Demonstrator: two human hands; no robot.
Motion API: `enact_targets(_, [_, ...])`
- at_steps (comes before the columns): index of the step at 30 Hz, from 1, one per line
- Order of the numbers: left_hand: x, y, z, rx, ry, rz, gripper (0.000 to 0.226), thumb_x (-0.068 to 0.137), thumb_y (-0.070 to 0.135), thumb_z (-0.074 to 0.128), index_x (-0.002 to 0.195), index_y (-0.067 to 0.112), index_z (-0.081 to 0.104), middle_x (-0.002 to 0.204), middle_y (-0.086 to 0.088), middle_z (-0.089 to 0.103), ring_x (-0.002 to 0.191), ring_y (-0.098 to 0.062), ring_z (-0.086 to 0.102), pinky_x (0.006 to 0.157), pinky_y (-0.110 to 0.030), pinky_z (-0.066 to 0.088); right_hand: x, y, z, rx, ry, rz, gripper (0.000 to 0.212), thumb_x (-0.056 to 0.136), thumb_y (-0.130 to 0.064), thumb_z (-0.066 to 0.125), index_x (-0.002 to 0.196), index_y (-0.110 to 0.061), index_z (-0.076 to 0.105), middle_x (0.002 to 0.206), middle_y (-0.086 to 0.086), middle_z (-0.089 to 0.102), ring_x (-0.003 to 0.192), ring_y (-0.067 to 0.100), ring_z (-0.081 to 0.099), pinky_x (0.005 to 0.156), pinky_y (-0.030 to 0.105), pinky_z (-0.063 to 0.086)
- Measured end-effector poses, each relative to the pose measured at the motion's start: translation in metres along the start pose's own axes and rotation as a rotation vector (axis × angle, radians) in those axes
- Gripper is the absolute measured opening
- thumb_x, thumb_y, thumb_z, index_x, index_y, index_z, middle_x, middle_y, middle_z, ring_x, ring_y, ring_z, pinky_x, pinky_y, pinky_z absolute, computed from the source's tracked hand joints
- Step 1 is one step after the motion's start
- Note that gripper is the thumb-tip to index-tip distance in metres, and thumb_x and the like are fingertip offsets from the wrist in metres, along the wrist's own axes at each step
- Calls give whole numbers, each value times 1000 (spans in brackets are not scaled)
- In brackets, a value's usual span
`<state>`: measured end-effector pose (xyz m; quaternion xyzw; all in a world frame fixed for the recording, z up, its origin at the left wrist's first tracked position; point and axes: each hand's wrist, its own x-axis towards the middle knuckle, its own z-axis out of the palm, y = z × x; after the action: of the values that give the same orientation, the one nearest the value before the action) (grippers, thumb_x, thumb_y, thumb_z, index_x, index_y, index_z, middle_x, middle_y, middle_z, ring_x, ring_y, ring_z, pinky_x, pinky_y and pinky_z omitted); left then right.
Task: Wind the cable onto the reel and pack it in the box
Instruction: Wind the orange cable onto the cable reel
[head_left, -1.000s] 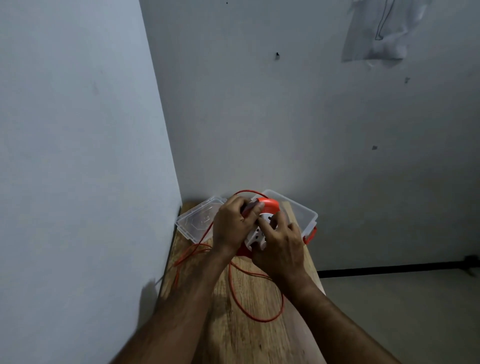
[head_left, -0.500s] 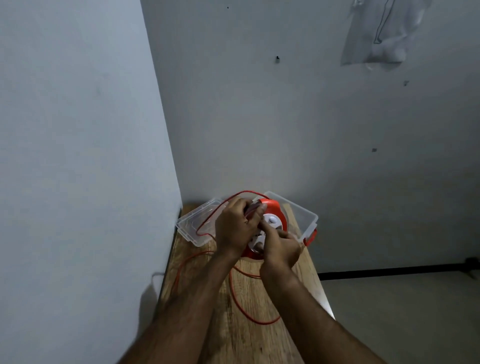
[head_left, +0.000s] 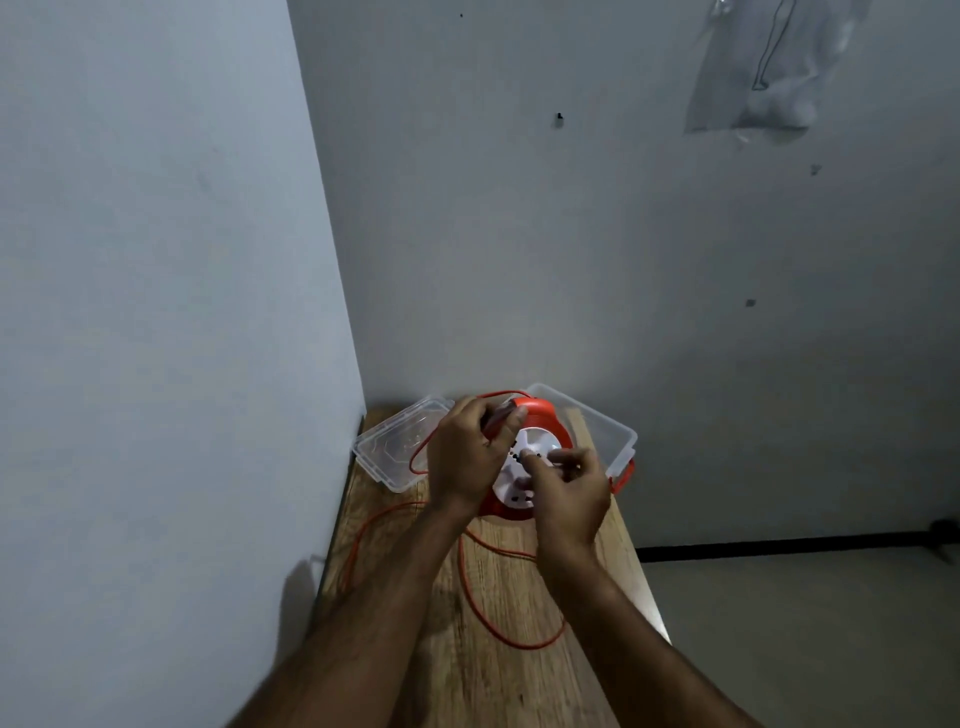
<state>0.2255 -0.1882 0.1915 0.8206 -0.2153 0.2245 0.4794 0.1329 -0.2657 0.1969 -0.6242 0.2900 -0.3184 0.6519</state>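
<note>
Left hand (head_left: 465, 457) is gripping the reel (head_left: 535, 452) rim; right hand (head_left: 566, 493) is pinching its crank at the bench's far end. Risk: slack cable (head_left: 498, 618) snagging the bench edge, jerking the reel.

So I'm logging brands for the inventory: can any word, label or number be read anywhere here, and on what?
No text is legible in this view.
reel: white face shows only dark socket holes, no readable label.
box and lid: clear plastic, any embossing too faint to tell.
plastic bag on the wall: no print visible.
</note>
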Motion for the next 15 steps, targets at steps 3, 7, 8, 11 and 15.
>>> enact_targets(3, [4, -3, -2, -6, 1, -8, 33, 93, 52, 66, 99, 21, 72, 93, 8, 71, 83, -5, 62, 67, -9, 41, 13, 19, -16, -559, -166, -827, 14, 86, -8, 64, 98, -15, 69, 101, 4, 67, 96, 19, 65, 81, 31, 55])
enact_targets(7, [6, -2, -4, -20, -10, 6, 32, 92, 49, 67, 97, 18, 72, 91, 7, 70, 80, -3, 60, 67, -5, 37, 28, 36, -29, -1032, -394, -1182, 45, 87, -10, 37, 116, -24, 69, 136, 13, 50, 131, 37, 50, 102, 53, 41])
enact_targets(8, [7, -1, -3, -23, -17, 6, 32, 92, 50, 68, 96, 19, 72, 90, 8, 70, 80, -3, 61, 66, -5, 37, 31, 37, -32, -1077, -430, -1161, 45, 89, -13, 38, 121, -27, 67, 141, 13, 46, 133, 40, 47, 104, 54, 39])
enact_targets(11, [6, -2, 0, -9, -38, 14, 33, 92, 52, 68, 97, 20, 72, 90, 9, 69, 81, -3, 60, 67, -6, 38, 37, 35, -33, -1122, -443, -1145, 34, 93, -28, 50, 123, -31, 66, 141, 14, 49, 132, 39, 49, 105, 57, 40])
enact_targets(15, [5, -2, 1, -10, -52, 37, 35, 92, 52, 68, 101, 19, 73, 94, 9, 70, 83, -1, 60, 69, -4, 38, 36, 29, -31, -1078, -340, -1260, 27, 87, -36, 69, 113, -28, 73, 130, 13, 55, 122, 31, 56, 100, 54, 40])
